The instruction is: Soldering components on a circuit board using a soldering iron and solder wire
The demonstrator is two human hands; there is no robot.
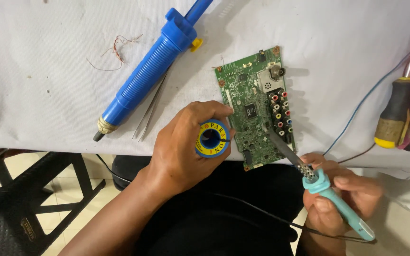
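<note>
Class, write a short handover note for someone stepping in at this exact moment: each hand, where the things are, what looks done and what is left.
Left hand: gripping a blue and yellow solder spool at the near left edge of the green circuit board.
Right hand: holding the teal-handled soldering iron; its tip rests on the board near the row of coloured jacks.
Board lies flat on the white cloth at the table edge.
Set aside: blue desoldering pump with tweezers beside it, screwdrivers far right.
Done: cannot tell which joints are finished.
Left: the joint under the tip looks to be in progress.
</note>
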